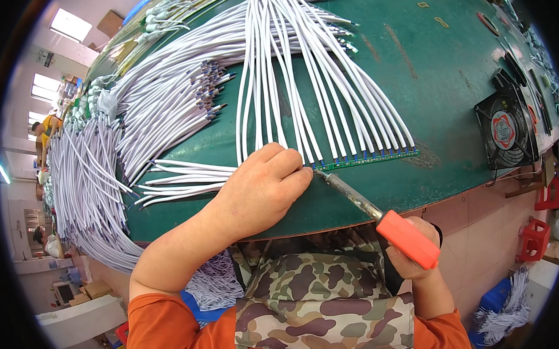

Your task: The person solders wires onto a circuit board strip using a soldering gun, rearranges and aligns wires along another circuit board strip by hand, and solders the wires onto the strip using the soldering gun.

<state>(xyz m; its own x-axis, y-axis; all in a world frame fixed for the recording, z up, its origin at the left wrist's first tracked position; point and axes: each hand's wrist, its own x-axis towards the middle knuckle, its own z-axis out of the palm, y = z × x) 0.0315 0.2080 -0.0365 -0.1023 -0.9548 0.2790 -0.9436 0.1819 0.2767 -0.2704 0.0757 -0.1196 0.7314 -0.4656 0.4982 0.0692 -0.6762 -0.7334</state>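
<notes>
My right hand [413, 253] is wrapped round the red handle of a soldering iron [408, 239]. Its metal shaft points up and left, and the tip meets a narrow green circuit board strip [371, 160] near the table's front edge. White cables [345, 104] with blue wire ends run down to the strip in a row. At the strip's left part, my left hand [264, 186] is closed in a pinch beside the iron's tip, on a white cable whose end the fingers hide. Several loose white cables [190, 177] lie left of that hand.
Thick bundles of white cables [166, 117] cover the left of the green table [437, 107] and hang over its edge. A black fan [506, 129] stands at the right edge. Red stools [533, 239] are beyond it. A camouflage apron [324, 296] covers my lap.
</notes>
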